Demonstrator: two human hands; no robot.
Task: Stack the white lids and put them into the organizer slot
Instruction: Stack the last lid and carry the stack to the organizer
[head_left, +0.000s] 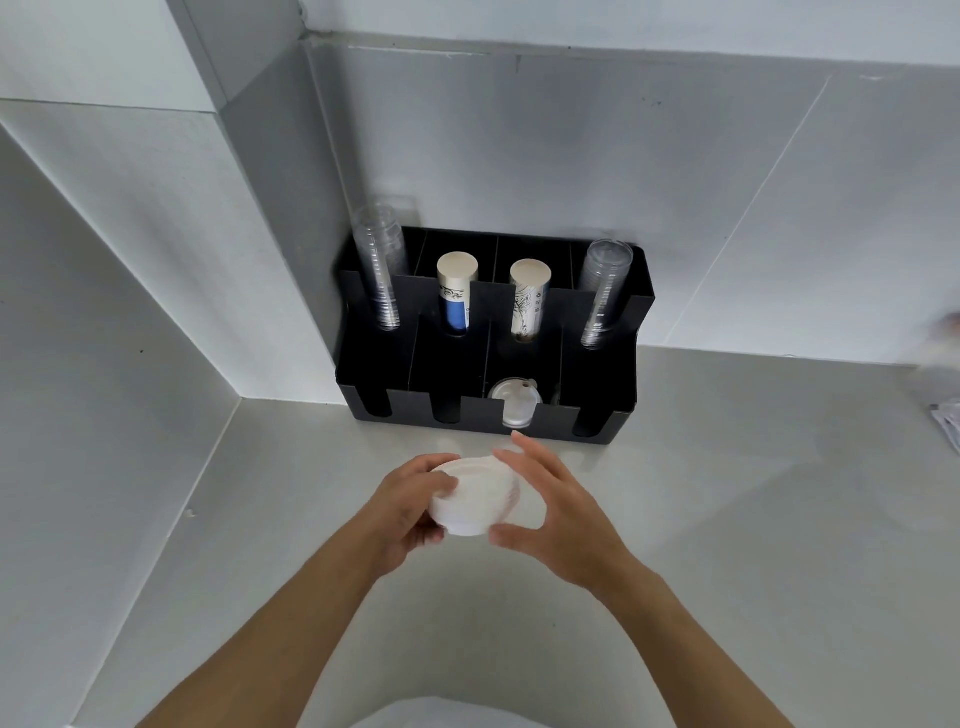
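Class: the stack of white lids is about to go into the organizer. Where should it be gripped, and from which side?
Grip the stack of white lids by its rim edges, left hand and right hand on opposite sides. Loose round discs probably slide apart otherwise.

A pale grey, matte surface fills a corner. Behind it stands a light grey back wall of large smooth panels, meeting a similar white-grey side wall at left. Soft, even light falls throughout.
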